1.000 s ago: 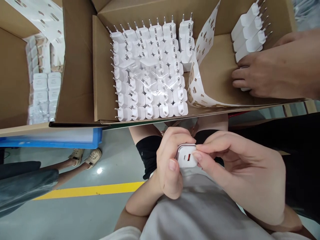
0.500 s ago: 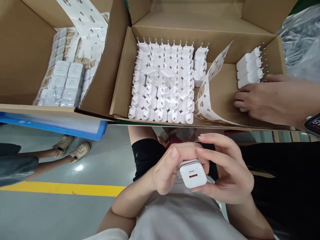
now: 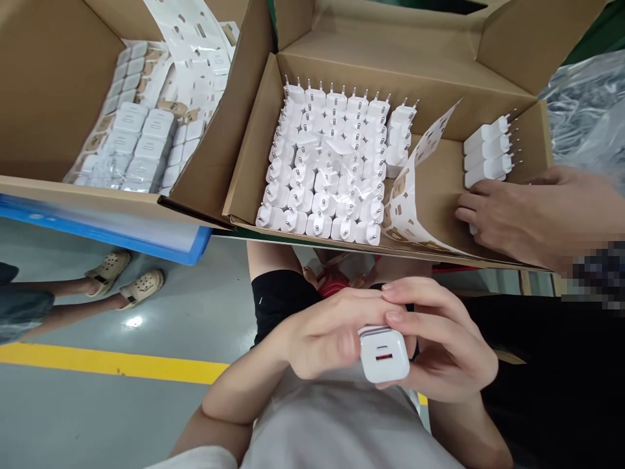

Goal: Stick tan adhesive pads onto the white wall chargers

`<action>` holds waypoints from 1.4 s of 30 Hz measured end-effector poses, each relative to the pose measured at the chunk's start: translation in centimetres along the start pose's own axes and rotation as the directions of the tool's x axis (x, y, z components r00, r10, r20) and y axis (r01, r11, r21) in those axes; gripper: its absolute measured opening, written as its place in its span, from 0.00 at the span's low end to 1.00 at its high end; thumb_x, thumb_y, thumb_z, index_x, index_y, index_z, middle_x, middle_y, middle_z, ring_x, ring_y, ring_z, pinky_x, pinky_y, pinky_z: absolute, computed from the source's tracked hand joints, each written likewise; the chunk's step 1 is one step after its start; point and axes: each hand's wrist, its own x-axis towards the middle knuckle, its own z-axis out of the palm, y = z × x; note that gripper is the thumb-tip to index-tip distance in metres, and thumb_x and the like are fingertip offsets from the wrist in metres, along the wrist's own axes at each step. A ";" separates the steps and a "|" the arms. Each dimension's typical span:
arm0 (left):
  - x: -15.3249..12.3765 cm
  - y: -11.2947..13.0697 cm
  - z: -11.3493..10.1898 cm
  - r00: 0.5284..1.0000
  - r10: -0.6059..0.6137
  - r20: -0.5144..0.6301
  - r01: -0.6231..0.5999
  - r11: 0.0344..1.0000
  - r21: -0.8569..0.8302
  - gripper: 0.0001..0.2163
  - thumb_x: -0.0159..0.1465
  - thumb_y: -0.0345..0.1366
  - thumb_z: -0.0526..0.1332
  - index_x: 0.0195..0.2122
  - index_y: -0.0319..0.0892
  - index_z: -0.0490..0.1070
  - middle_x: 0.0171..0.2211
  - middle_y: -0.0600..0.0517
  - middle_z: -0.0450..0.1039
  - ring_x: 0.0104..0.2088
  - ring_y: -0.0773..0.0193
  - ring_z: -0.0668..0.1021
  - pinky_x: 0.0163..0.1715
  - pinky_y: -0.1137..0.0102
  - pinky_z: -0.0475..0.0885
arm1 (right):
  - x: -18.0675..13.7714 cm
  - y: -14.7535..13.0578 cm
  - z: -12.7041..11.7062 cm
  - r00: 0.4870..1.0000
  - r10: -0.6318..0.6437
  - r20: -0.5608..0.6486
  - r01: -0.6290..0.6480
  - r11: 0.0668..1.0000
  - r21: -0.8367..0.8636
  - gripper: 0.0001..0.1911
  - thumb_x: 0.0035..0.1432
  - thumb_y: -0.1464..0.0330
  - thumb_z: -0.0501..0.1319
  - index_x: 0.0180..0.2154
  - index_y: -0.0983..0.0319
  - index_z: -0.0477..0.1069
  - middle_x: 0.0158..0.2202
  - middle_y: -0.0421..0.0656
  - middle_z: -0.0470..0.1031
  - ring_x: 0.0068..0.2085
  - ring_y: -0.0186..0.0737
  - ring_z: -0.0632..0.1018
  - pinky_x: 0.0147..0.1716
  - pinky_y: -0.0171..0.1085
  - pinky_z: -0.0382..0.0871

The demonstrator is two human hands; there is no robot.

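A white USB charger plug (image 3: pixel 385 357) is held between my two hands in front of my body, its port face toward me. That face shows a narrow slot and a wider slot with red inside. My left hand (image 3: pixel 325 335) grips it from the left, the blurred thumb against its side and the fingers reaching over the top. My right hand (image 3: pixel 446 342) is curled around its right side, thumb low and fingertips resting on my left fingers. The charger's far end is hidden behind the fingers.
A cardboard box (image 3: pixel 249 140) ahead holds rows of white chargers (image 3: pixel 319 195), pins up, and a punched white sheet (image 3: pixel 403 189). Another person's hand (image 3: pixel 517 208) reaches into its right end, by several chargers (image 3: pixel 488 156). At left, another box (image 3: pixel 205 156) contains chargers; a blue-edged tray (image 3: pixel 198 244) is below.
My left thumb has come down against the charger's side, and my right fingers have drawn in onto my left ones. The view has tilted slightly. The other person's hand stays in the box.
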 end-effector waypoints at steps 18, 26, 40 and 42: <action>1.5 -1.7 -1.1 0.937 0.265 0.227 -0.260 0.964 -0.054 0.17 0.65 0.42 0.76 0.40 0.49 0.67 0.30 0.50 0.77 0.28 0.58 0.81 0.30 0.67 0.83 | 0.0 -0.5 -0.1 1.000 -0.024 0.013 0.025 0.998 -0.057 0.26 0.59 0.67 0.79 0.57 0.65 0.81 0.49 0.52 0.82 0.44 0.48 0.83 0.37 0.45 0.82; 1.0 -1.9 -0.9 0.947 0.246 0.206 -0.249 0.968 -0.011 0.13 0.65 0.44 0.76 0.39 0.50 0.71 0.30 0.52 0.78 0.27 0.59 0.82 0.30 0.68 0.84 | -0.1 -0.7 -0.4 0.999 -0.020 0.033 0.024 0.993 -0.117 0.26 0.61 0.64 0.78 0.59 0.62 0.80 0.47 0.52 0.84 0.43 0.50 0.84 0.36 0.46 0.81; 1.6 -1.9 -0.9 0.938 0.267 0.220 -0.265 0.963 -0.040 0.14 0.64 0.46 0.77 0.38 0.51 0.73 0.27 0.54 0.78 0.25 0.60 0.83 0.29 0.69 0.84 | -0.2 -1.2 -0.2 1.000 -0.010 0.022 0.014 0.988 -0.156 0.25 0.62 0.62 0.77 0.59 0.61 0.80 0.47 0.52 0.84 0.43 0.50 0.84 0.35 0.46 0.82; 1.6 -1.9 -0.9 0.940 0.259 0.221 -0.253 0.966 -0.052 0.15 0.63 0.47 0.78 0.36 0.51 0.72 0.27 0.54 0.78 0.24 0.61 0.83 0.29 0.70 0.84 | -0.3 -1.2 -0.4 0.999 -0.003 0.043 0.008 0.994 -0.108 0.27 0.64 0.59 0.76 0.60 0.63 0.80 0.49 0.53 0.83 0.44 0.50 0.84 0.38 0.48 0.83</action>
